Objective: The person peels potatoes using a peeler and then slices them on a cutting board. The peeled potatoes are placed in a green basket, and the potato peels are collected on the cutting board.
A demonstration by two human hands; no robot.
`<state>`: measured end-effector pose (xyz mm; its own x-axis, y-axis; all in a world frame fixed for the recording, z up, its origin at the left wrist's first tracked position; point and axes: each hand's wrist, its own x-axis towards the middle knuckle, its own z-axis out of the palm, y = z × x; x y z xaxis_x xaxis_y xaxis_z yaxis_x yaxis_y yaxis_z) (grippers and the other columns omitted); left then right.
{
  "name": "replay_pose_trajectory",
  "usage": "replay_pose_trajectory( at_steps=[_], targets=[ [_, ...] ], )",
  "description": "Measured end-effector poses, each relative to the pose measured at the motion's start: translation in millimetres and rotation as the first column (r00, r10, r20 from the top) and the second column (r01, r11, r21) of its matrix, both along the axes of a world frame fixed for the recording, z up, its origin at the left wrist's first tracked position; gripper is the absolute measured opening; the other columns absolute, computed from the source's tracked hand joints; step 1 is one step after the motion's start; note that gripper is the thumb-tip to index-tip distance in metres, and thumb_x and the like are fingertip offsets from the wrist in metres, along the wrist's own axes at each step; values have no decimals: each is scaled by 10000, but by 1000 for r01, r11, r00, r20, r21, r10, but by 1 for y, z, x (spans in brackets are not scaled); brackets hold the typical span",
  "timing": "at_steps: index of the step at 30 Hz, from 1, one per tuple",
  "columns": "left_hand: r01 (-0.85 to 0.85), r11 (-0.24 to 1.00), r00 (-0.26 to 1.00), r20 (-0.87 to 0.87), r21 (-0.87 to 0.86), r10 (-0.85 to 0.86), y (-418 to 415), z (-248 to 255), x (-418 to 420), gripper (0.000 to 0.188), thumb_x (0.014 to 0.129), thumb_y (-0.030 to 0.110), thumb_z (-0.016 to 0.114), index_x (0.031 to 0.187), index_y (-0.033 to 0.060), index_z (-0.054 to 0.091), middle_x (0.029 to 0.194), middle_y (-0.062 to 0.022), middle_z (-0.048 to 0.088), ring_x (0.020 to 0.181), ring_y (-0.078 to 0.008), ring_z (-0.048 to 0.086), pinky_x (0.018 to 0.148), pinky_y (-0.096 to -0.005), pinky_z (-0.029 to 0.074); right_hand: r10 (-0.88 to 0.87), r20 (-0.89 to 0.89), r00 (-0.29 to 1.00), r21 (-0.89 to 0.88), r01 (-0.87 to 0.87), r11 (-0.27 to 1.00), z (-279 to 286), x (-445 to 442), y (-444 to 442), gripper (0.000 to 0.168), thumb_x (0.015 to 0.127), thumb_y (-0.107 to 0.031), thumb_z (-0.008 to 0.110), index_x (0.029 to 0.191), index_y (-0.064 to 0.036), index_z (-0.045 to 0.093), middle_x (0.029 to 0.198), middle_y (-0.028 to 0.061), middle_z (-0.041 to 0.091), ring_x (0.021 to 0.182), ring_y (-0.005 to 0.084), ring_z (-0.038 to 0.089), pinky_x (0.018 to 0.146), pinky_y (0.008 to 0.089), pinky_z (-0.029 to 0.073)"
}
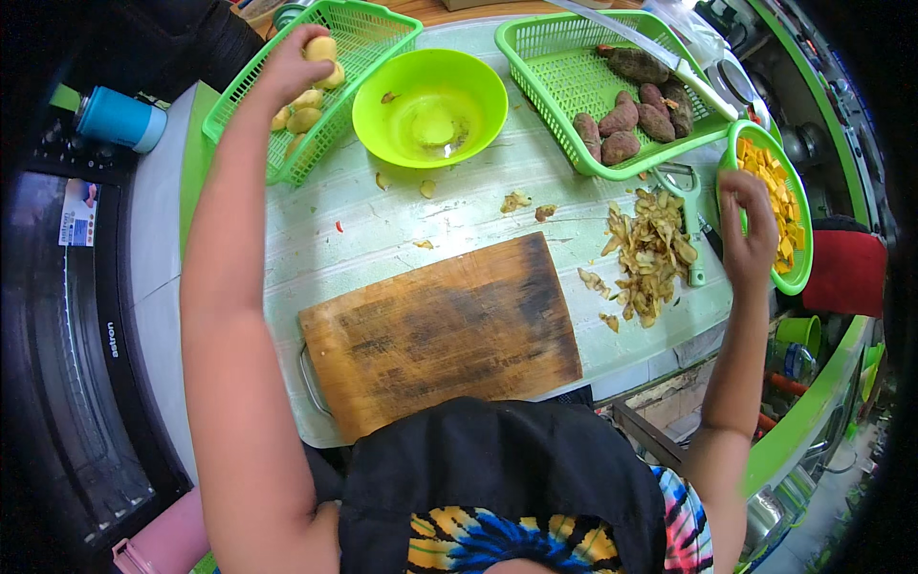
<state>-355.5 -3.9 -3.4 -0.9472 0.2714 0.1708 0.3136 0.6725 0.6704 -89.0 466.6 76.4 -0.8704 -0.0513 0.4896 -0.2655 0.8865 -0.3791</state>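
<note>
Over the green plastic basket [380,29] at the upper left, my left hand [297,64] is closed around peeled potatoes [321,50]; more peeled potatoes [305,120] lie below it in the basket. My right hand [749,222] hovers by the green bowl of diced orange vegetable [785,208], fingers curled; whether it holds something cannot be told. Beside it lie a green-handled peeler [693,237] and a heap of peelings [649,251]. A lime-green bowl [430,107] with some liquid stands between the baskets. Nearest my body is a wooden cutting board [445,330].
A second green basket [541,93] holds unpeeled sweet potatoes [620,118], with a long knife [631,36] resting across it. Scraps of peel [515,201] are scattered on the table. A black oven [64,359] stands at the left, and a red seat [843,273] at the right.
</note>
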Motion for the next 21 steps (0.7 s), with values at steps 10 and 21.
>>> replay_pose_trajectory(
  at_steps=[10, 21],
  targets=[
    [52, 962, 994, 83, 267, -76, 16, 54, 266, 490, 621, 51, 627, 1091, 35, 489, 1043, -63, 518, 985, -168, 527, 884, -294, 428, -600, 94, 795, 789, 308, 531, -40, -212, 100, 539, 831, -241, 580, 1328, -150, 391, 1336, 98, 456, 1230, 334, 429, 985, 553, 343],
    [-132, 984, 966, 236, 119, 101, 41, -5, 356, 468, 611, 1, 612, 1066, 33, 507, 1059, -128, 539, 1001, -275, 539, 898, -338, 411, 169, 218, 961, 461, -254, 850, -16, -134, -90, 456, 781, -253, 647, 1196, -110, 527, 1246, 129, 494, 1155, 307, 464, 924, 413, 431]
  ],
)
